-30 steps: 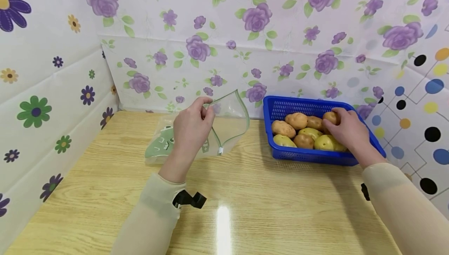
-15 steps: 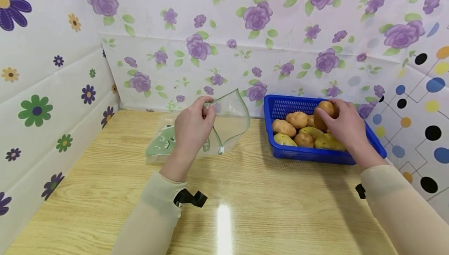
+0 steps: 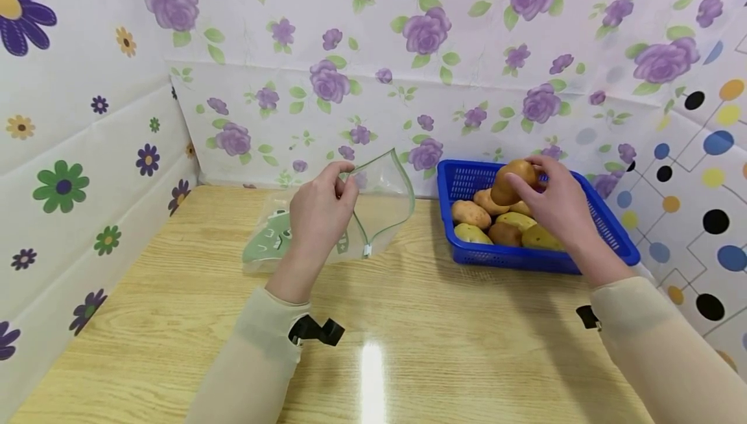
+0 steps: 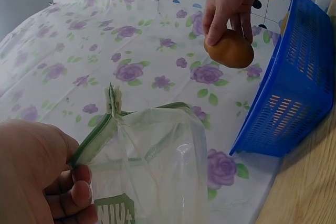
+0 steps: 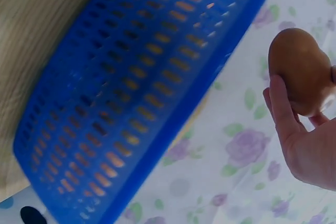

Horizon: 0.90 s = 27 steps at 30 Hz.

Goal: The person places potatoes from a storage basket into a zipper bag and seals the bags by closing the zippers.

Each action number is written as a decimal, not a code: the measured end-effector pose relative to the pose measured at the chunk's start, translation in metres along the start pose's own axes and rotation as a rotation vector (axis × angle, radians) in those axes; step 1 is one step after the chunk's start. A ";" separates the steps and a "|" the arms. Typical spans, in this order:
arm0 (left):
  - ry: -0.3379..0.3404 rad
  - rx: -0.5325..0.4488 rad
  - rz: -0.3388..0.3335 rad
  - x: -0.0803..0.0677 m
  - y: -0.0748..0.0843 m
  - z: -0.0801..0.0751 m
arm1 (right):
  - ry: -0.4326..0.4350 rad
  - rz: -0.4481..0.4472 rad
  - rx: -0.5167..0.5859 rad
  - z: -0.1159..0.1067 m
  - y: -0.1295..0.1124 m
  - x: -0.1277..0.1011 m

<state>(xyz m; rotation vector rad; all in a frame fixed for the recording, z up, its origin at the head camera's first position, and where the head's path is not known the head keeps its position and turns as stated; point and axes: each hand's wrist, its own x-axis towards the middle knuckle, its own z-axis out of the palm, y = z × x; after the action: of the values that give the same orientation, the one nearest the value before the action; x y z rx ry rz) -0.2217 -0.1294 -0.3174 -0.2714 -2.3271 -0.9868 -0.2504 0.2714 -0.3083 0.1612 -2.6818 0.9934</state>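
Note:
My right hand (image 3: 561, 202) grips a brown potato (image 3: 513, 181) between thumb and fingers, raised above the blue basket (image 3: 508, 257). In the right wrist view that potato (image 5: 299, 71) shows whole beside the basket's slotted wall (image 5: 131, 87). Several brown and yellowish potatoes (image 3: 470, 214) lie inside the basket. With thumb and fingers my left hand (image 3: 322, 213) pinches the rim of a clear zip bag (image 3: 382, 207). The bag's mouth gapes toward the basket, and its green zip edge and slider (image 4: 113, 100) show in the left wrist view. A green printed face is partly covered by my hand.
Both hands work over a light wooden table (image 3: 408, 333). A floral sheet (image 3: 362, 87) stands behind it, with patterned sheets at the left and right. Bare tabletop lies between the bag and the basket.
My right hand has lifted the brown potato up from the pile and carried it leftward. The left hand and the bag have stayed nearly still.

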 end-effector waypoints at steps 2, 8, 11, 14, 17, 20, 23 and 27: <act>0.001 -0.001 -0.003 0.000 0.000 -0.001 | -0.004 -0.011 0.007 0.002 -0.007 -0.002; 0.004 0.002 -0.003 -0.001 0.000 -0.001 | -0.036 -0.035 0.045 0.007 -0.030 -0.004; 0.003 0.007 0.001 -0.001 0.000 -0.001 | -0.058 -0.021 0.080 0.010 -0.040 -0.005; -0.003 0.009 0.004 -0.001 0.000 0.000 | -0.073 -0.016 0.112 0.014 -0.048 -0.005; -0.009 0.004 0.003 -0.001 0.001 0.000 | -0.077 -0.031 0.135 0.019 -0.056 -0.005; -0.009 0.001 -0.003 -0.001 0.002 0.000 | -0.076 -0.052 0.156 0.023 -0.064 -0.006; -0.006 0.005 -0.006 -0.001 0.002 0.000 | -0.078 -0.070 0.184 0.028 -0.074 -0.005; -0.001 0.007 -0.004 -0.001 0.002 0.000 | -0.090 -0.091 0.207 0.035 -0.086 -0.006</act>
<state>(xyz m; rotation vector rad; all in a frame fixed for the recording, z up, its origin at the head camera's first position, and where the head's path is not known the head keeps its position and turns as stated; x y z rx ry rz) -0.2201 -0.1284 -0.3166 -0.2641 -2.3329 -0.9801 -0.2349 0.1835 -0.2817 0.3744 -2.6186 1.2617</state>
